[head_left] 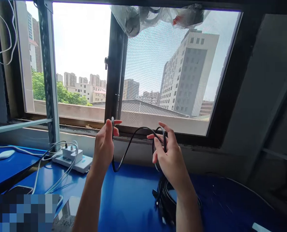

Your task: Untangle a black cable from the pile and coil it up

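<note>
A thin black cable (128,146) hangs in a loose curve between my two hands, above the blue tabletop. My left hand (105,141) is closed on one part of it, the cable standing upright between thumb and fingers. In my right hand (169,151) the cable forms a small loop, pinched by the thumb and fingers. Under my right forearm lies a coiled bundle of black cables (161,193) with plug ends showing, partly hidden by the arm.
A white power strip (84,163) with adapters and white cords sits at left on the blue table (126,199). Beyond it are a white mouse (4,155) and a metal shelf post (49,77). Plastic bags (134,22) hang before the window. Pixelation covers the lower left.
</note>
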Demonstrator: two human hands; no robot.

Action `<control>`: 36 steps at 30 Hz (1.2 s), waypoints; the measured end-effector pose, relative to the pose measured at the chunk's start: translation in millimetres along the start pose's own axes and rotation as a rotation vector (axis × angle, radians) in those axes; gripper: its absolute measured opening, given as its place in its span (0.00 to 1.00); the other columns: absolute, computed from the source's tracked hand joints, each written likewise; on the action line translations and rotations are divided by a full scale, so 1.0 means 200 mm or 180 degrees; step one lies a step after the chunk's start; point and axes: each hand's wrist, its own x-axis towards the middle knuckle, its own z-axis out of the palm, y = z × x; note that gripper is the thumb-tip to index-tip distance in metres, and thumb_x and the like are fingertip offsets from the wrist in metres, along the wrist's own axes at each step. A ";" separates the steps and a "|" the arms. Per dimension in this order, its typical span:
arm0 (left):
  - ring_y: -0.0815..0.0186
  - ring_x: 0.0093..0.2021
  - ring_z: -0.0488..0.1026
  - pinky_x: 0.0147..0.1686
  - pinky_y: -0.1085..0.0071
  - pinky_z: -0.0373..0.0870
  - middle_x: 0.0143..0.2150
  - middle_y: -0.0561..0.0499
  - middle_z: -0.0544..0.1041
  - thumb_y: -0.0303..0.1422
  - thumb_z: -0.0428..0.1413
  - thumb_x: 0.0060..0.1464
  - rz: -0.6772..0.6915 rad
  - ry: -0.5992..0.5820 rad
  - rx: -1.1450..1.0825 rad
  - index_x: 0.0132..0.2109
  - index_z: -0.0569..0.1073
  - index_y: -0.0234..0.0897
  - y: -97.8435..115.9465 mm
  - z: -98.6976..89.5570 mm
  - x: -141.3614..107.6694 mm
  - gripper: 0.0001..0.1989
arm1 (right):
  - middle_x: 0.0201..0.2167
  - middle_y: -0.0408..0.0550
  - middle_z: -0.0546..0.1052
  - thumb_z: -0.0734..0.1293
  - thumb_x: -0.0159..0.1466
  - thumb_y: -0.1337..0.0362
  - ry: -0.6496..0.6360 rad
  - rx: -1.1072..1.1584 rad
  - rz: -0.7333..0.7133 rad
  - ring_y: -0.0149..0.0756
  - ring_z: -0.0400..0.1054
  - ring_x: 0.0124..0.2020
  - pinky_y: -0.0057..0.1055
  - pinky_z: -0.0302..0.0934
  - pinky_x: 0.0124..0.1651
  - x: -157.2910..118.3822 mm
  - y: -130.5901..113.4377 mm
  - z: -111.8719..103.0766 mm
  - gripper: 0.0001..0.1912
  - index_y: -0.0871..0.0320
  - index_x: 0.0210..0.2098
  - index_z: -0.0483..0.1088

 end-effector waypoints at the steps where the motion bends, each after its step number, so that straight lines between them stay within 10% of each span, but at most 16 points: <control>1: 0.68 0.25 0.63 0.26 0.71 0.60 0.29 0.48 0.74 0.59 0.41 0.52 -0.0025 -0.0020 0.0005 0.21 0.71 0.38 0.00 0.00 0.00 0.32 | 0.36 0.45 0.76 0.59 0.64 0.57 0.0056 -0.0005 -0.0070 0.21 0.57 0.11 0.24 0.59 0.16 0.00 -0.01 0.00 0.23 0.53 0.57 0.57; 10: 0.66 0.30 0.65 0.32 0.70 0.63 0.25 0.50 0.68 0.49 0.49 0.53 0.0397 -0.1397 0.0213 0.23 0.73 0.38 0.07 0.09 -0.05 0.22 | 0.41 0.45 0.74 0.73 0.49 0.55 -0.0556 -0.0022 -0.0318 0.37 0.70 0.41 0.31 0.68 0.39 -0.07 -0.12 0.03 0.43 0.48 0.61 0.54; 20: 0.62 0.40 0.66 0.42 0.63 0.66 0.36 0.51 0.70 0.48 0.59 0.40 0.0191 -0.1183 0.0926 0.44 0.72 0.43 0.01 -0.01 -0.01 0.24 | 0.32 0.43 0.77 0.62 0.58 0.71 0.0087 -0.0409 -0.0661 0.34 0.70 0.35 0.35 0.65 0.44 -0.03 -0.06 -0.07 0.25 0.53 0.55 0.63; 26: 0.56 0.50 0.69 0.53 0.57 0.62 0.48 0.46 0.73 0.49 0.57 0.41 -0.0631 -0.1966 0.0236 0.52 0.67 0.42 -0.12 0.08 -0.04 0.31 | 0.31 0.39 0.75 0.61 0.53 0.76 0.0088 -0.0138 -0.0881 0.28 0.68 0.32 0.22 0.62 0.29 -0.05 -0.12 -0.01 0.27 0.49 0.50 0.68; 36: 0.60 0.37 0.74 0.33 0.68 0.70 0.36 0.48 0.77 0.43 0.58 0.44 -0.1197 -0.1568 -0.1155 0.46 0.72 0.37 -0.13 0.07 -0.04 0.23 | 0.35 0.40 0.73 0.59 0.48 0.78 -0.0691 -0.0193 -0.0981 0.27 0.66 0.30 0.19 0.59 0.25 -0.14 -0.21 0.10 0.33 0.47 0.50 0.68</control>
